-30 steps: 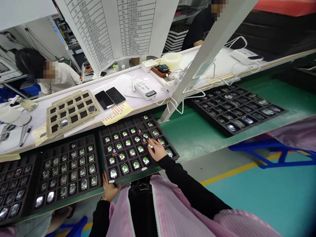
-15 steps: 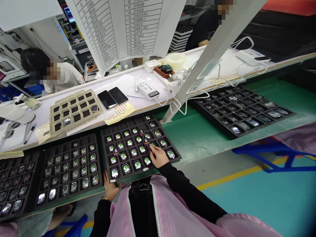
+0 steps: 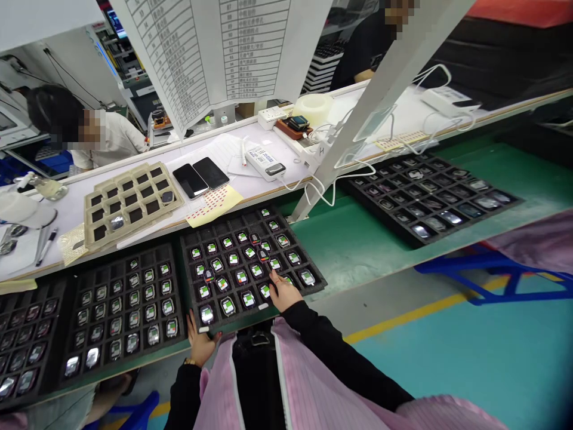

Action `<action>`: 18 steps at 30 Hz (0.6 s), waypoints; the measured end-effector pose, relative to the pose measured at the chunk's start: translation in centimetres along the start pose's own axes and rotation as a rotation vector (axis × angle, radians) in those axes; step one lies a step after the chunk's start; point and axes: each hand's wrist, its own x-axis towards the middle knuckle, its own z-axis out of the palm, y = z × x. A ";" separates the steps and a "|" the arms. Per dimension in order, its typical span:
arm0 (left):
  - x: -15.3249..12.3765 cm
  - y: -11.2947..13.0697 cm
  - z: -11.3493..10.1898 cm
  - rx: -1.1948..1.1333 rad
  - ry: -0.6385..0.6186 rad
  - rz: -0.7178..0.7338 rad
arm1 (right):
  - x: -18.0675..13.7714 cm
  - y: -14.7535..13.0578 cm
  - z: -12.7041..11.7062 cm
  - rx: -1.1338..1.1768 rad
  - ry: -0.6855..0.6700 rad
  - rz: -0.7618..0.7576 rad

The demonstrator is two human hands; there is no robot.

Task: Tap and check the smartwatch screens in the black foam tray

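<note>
Black tray, a matte grid of square cells, sits on the green surface right in front of the person. Each cell has a small glossy watch body with a green screen. Right hand lies palm down, fingers loosely spread, tips on the near right cells, gripping nothing. Left hand has its fingers clamped on the tray's near left corner.
</note>
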 end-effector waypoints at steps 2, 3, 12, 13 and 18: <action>0.0 0.0 0.1 -0.001 0.004 -0.001 | 0.0 -0.1 -0.2 -0.011 -0.020 0.016; 0.0 -0.1 0.1 -0.002 0.007 -0.001 | 0.0 -0.2 -0.3 -0.019 -0.028 0.023; 0.0 -0.1 0.1 -0.004 0.011 0.009 | 0.2 -0.9 -1.3 -0.105 -0.068 0.051; 0.0 -0.1 0.1 -0.004 0.011 0.010 | 0.3 -1.0 -1.4 -0.114 -0.069 0.048; 0.0 -0.2 0.2 -0.004 0.012 0.011 | 0.6 -1.4 -1.9 -0.148 -0.077 0.021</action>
